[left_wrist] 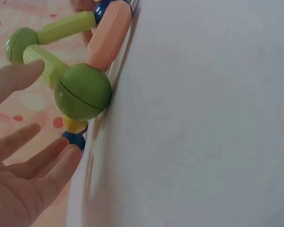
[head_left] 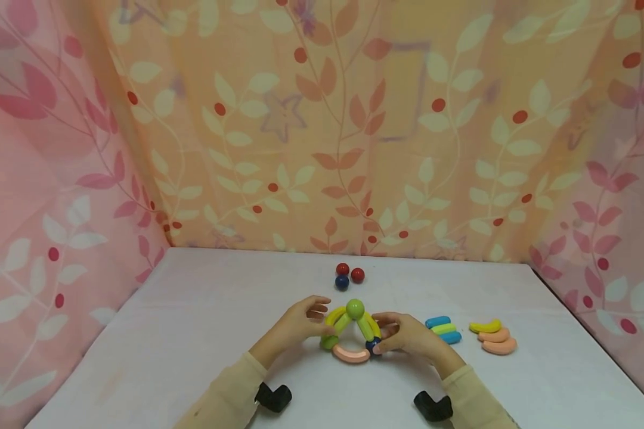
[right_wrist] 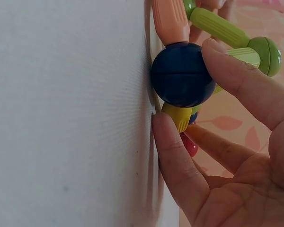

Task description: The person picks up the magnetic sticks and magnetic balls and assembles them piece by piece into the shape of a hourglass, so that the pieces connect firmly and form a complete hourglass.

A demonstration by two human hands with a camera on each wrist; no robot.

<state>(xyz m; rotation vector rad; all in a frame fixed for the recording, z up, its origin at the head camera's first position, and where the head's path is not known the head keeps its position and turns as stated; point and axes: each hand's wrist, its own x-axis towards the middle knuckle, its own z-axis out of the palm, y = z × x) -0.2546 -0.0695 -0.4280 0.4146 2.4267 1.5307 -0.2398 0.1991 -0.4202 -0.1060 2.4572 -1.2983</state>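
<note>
A small frame of balls and rods stands on the table between the two hands. A bright green ball (head_left: 355, 308) tops it, with lime rods (head_left: 365, 328) sloping down to a green ball (left_wrist: 83, 91) on the left and a dark blue ball (right_wrist: 182, 74) on the right. A curved peach rod (head_left: 351, 356) joins these two balls in front; yellow curved rods (head_left: 334, 314) show behind. The left hand (head_left: 300, 322) has its fingers loosely spread beside the green ball. The right hand (head_left: 408, 336) pinches at the blue ball, thumb against it, index fingertip by a yellow rod end.
Two red balls (head_left: 358, 275) and a dark blue ball (head_left: 342, 282) lie behind the frame. To the right are blue and lime rods (head_left: 443, 329), then yellow and peach curved pieces (head_left: 498, 347). Patterned cloth (head_left: 322, 149) encloses the white table (head_left: 204, 298) at the back and sides.
</note>
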